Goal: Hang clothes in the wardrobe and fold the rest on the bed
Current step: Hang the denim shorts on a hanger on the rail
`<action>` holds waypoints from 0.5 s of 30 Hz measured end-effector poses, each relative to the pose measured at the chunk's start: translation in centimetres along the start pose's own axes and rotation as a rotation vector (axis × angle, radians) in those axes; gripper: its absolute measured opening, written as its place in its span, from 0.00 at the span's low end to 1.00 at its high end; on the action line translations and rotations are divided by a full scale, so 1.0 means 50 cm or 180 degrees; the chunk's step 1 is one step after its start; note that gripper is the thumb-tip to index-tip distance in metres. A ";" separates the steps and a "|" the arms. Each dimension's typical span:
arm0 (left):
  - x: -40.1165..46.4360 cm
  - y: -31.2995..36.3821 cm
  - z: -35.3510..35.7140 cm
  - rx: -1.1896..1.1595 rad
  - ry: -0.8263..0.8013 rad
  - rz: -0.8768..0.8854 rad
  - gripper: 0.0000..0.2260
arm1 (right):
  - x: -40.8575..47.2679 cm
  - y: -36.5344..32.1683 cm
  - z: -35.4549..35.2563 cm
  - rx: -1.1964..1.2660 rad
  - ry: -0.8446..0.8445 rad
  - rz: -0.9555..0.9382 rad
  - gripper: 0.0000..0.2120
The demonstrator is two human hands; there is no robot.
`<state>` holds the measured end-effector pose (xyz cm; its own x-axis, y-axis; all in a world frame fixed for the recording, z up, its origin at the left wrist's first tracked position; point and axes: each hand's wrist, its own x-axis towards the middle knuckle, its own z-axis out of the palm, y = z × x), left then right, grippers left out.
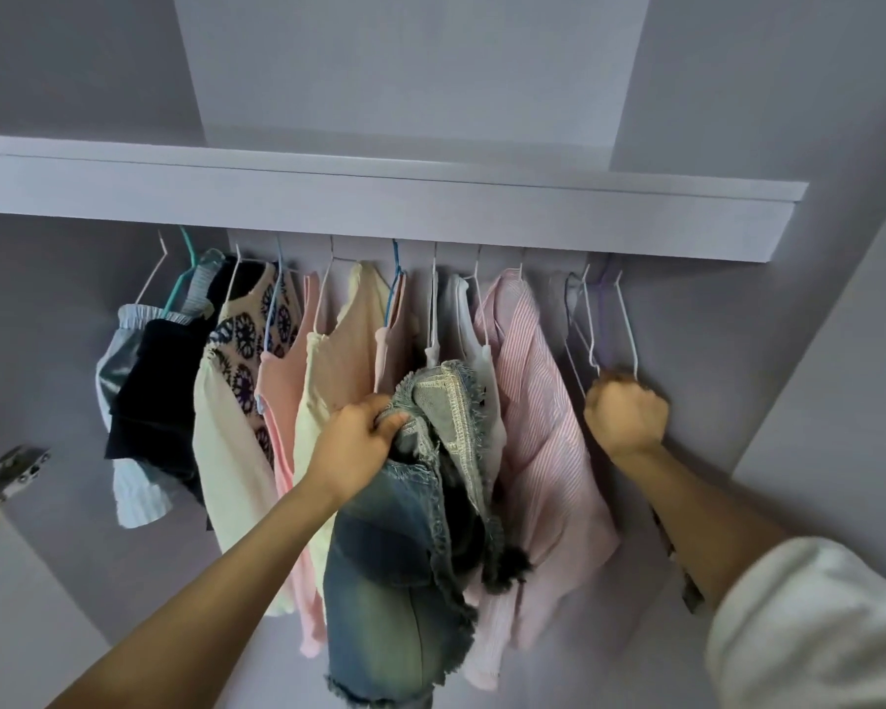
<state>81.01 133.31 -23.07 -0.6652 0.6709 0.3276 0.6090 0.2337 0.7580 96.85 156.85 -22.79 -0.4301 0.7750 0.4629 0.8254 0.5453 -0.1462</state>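
I look up into the wardrobe. My left hand (359,442) grips a frayed blue denim garment (400,570) by its upper edge, holding it in front of the hanging row. My right hand (626,414) is fisted round the bottom of the bare wire hangers (592,324) at the right end of the row. Left of those hangers hang a pink striped shirt (538,401), white and peach tops, a cream top (338,360), a patterned knit top (249,340) and dark and silvery items at the far left.
A white shelf front (430,207) runs above the hangers and hides the rail. A metal door hinge (9,475) sits at the lower left. The wardrobe's right wall (814,376) stands close beside my right arm.
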 end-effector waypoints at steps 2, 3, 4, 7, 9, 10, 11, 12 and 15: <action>-0.005 0.006 -0.004 0.0041 0.0032 -0.0031 0.15 | 0.001 0.005 -0.009 -0.0002 0.0009 0.0074 0.12; -0.008 0.009 -0.006 0.0031 0.0036 -0.0046 0.16 | 0.001 0.005 -0.013 0.0055 0.0012 0.0088 0.12; -0.011 0.010 -0.007 0.0023 0.0041 -0.0045 0.16 | 0.003 0.004 -0.014 0.0151 0.0016 0.0098 0.12; -0.024 0.020 -0.012 -0.0011 0.0042 -0.0044 0.16 | 0.008 0.000 -0.031 0.0422 0.0024 0.0229 0.11; -0.032 0.027 -0.018 -0.0029 0.0075 -0.0051 0.17 | 0.006 -0.005 -0.042 0.0543 0.0105 0.0251 0.11; -0.037 0.031 -0.021 -0.0036 0.0094 -0.0050 0.17 | 0.002 -0.009 -0.048 0.0627 0.0165 0.0250 0.12; -0.041 0.033 -0.024 -0.0022 0.0117 -0.0051 0.17 | -0.004 -0.014 -0.055 0.0732 0.0203 0.0249 0.12; -0.045 0.035 -0.027 -0.0019 0.0131 -0.0059 0.17 | -0.011 -0.018 -0.060 0.0851 0.0230 0.0233 0.12; -0.061 0.035 -0.035 -0.0145 0.0161 -0.0086 0.15 | -0.039 -0.032 -0.074 0.1180 0.0220 0.0242 0.12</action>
<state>83.37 130.44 -21.76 -0.7029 0.6280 0.3340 0.5710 0.2181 0.7915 97.69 153.30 -20.23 -0.3366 0.8013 0.4946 0.6601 0.5754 -0.4829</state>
